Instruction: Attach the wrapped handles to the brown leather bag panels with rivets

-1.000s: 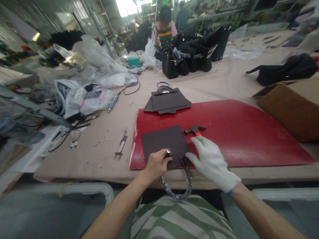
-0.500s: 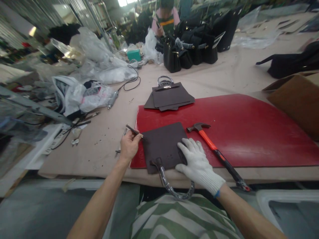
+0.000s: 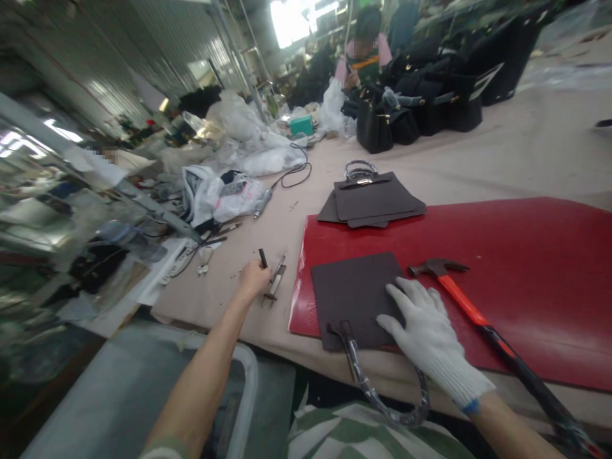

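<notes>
My bare left hand (image 3: 254,278) is closed around a slim dark punch (image 3: 262,258), whose top end sticks up above the fingers; its lower end is hidden. Just right of this hand, slim metal tools (image 3: 276,284) lie on the table cloth. My right hand (image 3: 425,322), in a white knit glove, rests flat with fingers spread on the right side of a dark brown leather panel (image 3: 354,290). A plastic-wrapped handle (image 3: 377,395) is attached to the panel's near edge and hangs over the table edge. The panel lies on a red board (image 3: 516,255).
A claw hammer (image 3: 471,306) with an orange and black handle lies right of my gloved hand. More brown panels (image 3: 375,197) are stacked at the board's far edge. Behind stand black handbags (image 3: 375,127), plastic bags (image 3: 248,197) and a person (image 3: 366,54).
My left hand has moved left with the punch, from the panel's edge to the table beside the metal tools. My right hand stays on the panel. The view has turned left.
</notes>
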